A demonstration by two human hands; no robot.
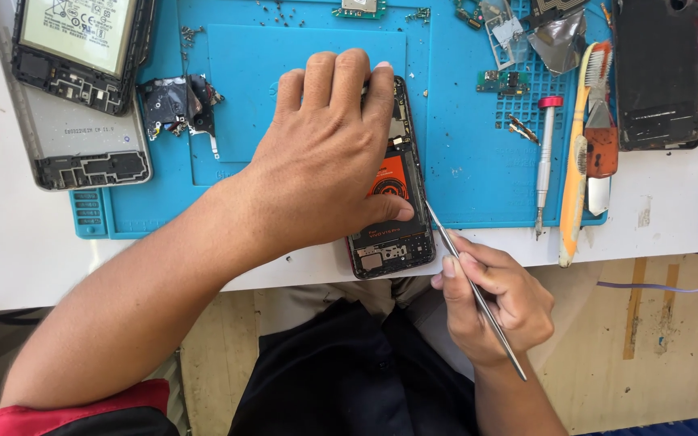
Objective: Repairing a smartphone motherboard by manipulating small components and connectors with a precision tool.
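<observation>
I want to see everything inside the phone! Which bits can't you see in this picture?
- Opened phone: its upper half is covered by the left hand.
- Tweezers: the middle is wrapped by the right hand.
- Black phone, top right: cut off by the picture's top edge.
- Loose screws on the blue mat: too small to tell apart.
</observation>
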